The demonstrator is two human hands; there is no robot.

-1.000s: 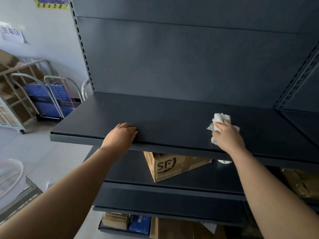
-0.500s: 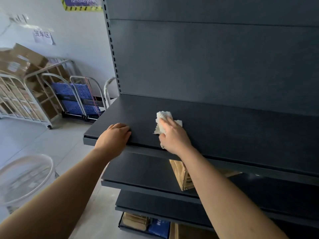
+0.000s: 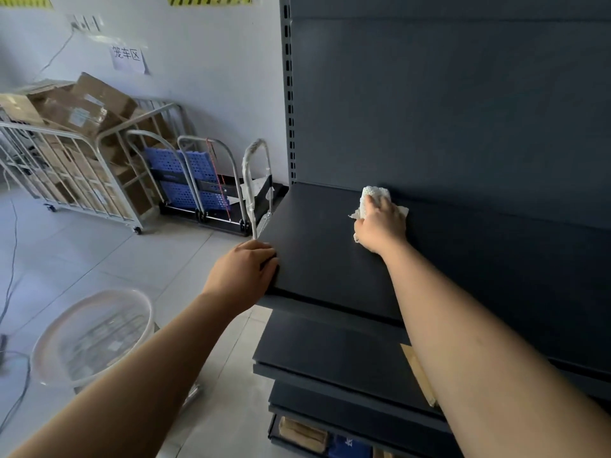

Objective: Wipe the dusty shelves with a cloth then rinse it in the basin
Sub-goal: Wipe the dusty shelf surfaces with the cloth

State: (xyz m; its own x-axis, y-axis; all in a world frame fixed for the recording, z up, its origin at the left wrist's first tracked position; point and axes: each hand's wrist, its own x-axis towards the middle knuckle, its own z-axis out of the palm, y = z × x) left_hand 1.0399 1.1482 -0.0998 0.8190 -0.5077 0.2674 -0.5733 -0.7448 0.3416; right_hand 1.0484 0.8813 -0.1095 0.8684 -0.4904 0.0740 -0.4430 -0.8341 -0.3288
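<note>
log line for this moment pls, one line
phase: wiping | right hand presses white cloth on top shelf, near back panel | left hand grips shelf corner | basin on floor

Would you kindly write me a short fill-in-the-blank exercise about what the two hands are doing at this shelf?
1. The right hand presses a ____ cloth flat on the top shelf.
2. The left hand grips that shelf's front ____ corner.
3. The clear basin stands on the ____, to the left of the shelving.
4. The cloth lies close to the shelf's ____ panel.

Missing words: white; left; floor; back
</note>
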